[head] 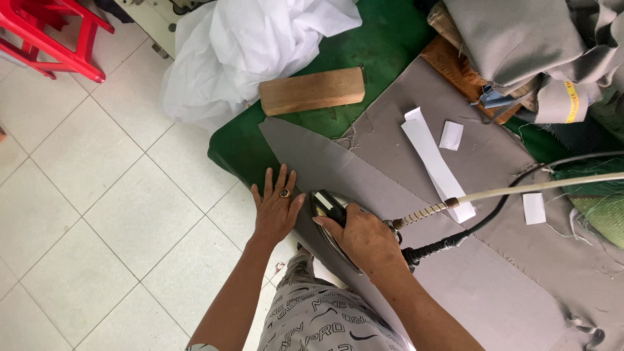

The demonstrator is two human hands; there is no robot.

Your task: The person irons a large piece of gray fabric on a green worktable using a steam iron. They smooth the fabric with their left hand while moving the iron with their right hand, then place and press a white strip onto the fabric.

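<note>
Pressing grey cloth [364, 169] at green counter [234, 146] edge, right hand [364, 237] fingers wrapped round iron [328, 207], left hand [276, 208] fingers spread flat on cloth beside it, open cloth ahead, wooden block [312, 91] beyond, white paper strip [437, 166] and two white tags right.

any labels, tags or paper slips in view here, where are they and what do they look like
Long white paper strip: on the grey fabric, slanted.
Small white slip: just right of the strip's top, squarish.
Small white slip: further right, near the cord, rectangular.
Yellow label band: on folded grey cloth, top right, narrow.
</note>
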